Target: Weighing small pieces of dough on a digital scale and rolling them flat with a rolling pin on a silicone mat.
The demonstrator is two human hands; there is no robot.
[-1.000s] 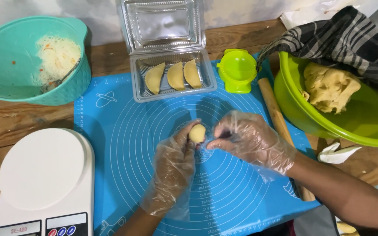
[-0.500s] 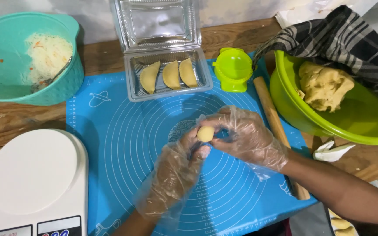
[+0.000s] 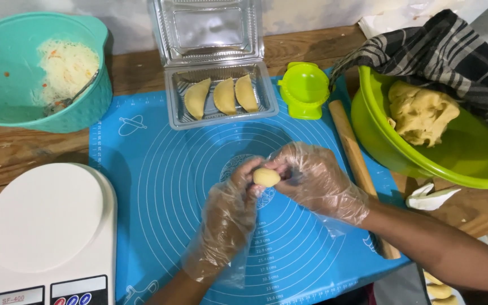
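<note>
Both my hands wear clear plastic gloves. My left hand (image 3: 230,217) and my right hand (image 3: 317,181) meet over the blue silicone baking mat (image 3: 159,169), and their fingertips pinch a small pale dough ball (image 3: 266,177) between them, held just above the mat's centre rings.
A clear hinged plastic box (image 3: 221,96) with three folded dumplings lies at the mat's far edge. A teal bowl (image 3: 7,96) of filling with a spoon is far left, a white kitchen scale (image 3: 46,226) near left. A green dumpling press (image 3: 305,89), wooden rolling pin (image 3: 352,152) and green bowl of dough (image 3: 425,141) under a checked cloth are right.
The hands have stayed together on the dough ball, turning it slightly; the view has shifted a little.
</note>
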